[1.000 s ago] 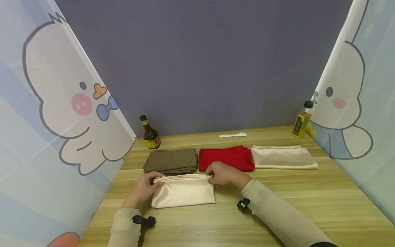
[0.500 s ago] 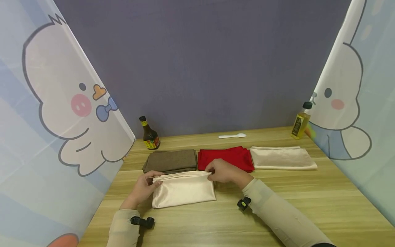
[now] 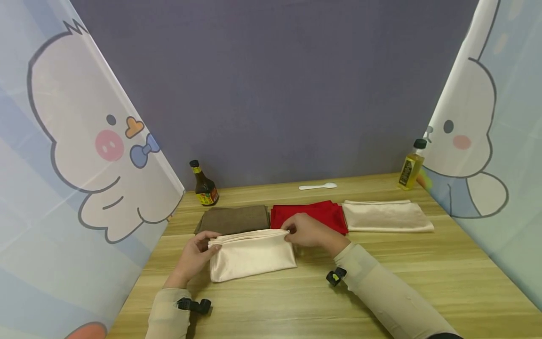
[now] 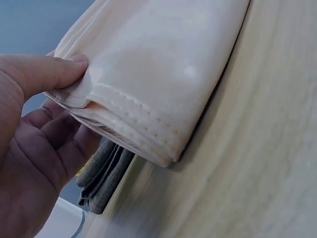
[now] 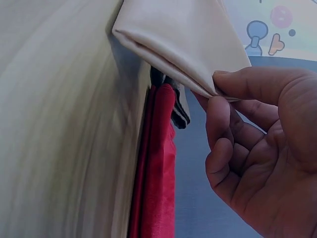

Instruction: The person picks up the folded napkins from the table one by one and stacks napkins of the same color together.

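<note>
A folded cream satin cloth (image 3: 254,258) is held up by its upper edge between both hands, its lower edge close to the table. My left hand (image 3: 195,256) pinches the upper left corner, the thumb in front and the fingers behind; stitched hems show there in the left wrist view. At the upper right corner my right hand (image 3: 306,230) pinches the cloth between thumb and forefinger. Just behind lie a folded brown cloth (image 3: 235,219), partly hidden by the cream one, and a folded red cloth (image 3: 311,214), partly covered by my right hand.
Another folded cream cloth (image 3: 386,216) lies to the right of the red one. Along the back stand a dark sauce bottle (image 3: 205,187) at left and an oil bottle (image 3: 411,168) at right. Between them a white spoon (image 3: 317,186) lies by the grey back wall (image 3: 271,94).
Both hands have raised the cream cloth's upper edge and shifted it slightly away from me. It now overlaps more of the brown cloth's front.
</note>
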{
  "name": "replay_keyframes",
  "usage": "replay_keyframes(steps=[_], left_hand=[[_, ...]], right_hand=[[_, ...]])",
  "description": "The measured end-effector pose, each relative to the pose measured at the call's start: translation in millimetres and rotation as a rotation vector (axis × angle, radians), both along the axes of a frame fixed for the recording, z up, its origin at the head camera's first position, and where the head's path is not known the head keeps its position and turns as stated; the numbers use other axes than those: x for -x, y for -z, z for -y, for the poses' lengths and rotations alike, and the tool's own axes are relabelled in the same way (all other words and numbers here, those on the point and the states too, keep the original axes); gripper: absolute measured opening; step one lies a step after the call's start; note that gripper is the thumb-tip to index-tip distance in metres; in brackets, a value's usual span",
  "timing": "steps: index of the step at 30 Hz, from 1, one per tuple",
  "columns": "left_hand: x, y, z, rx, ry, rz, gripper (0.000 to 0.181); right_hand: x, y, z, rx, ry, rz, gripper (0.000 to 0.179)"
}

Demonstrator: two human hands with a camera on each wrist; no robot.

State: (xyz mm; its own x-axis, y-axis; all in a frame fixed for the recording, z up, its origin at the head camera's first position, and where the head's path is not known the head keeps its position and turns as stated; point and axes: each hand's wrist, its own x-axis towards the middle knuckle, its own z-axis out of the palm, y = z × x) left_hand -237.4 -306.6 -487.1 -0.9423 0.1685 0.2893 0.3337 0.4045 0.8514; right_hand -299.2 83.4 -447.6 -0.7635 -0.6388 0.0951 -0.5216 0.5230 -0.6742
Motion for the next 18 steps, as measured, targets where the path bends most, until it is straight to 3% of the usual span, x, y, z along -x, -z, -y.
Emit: replay_keyframes(steps=[8,18], left_hand=[[2.3,-1.0,-5.2,-0.103,0.027,-0.045,0.027],[6.6,-7.6,-13.1,-0.147,0.012,-0.076,0.032]], right_hand=[[0.4,-5.2,-3,0.023,0.013,-0.008,0.015],[-1.8,-17.1,-14,0.053,0.010,-0.041,0.014]])
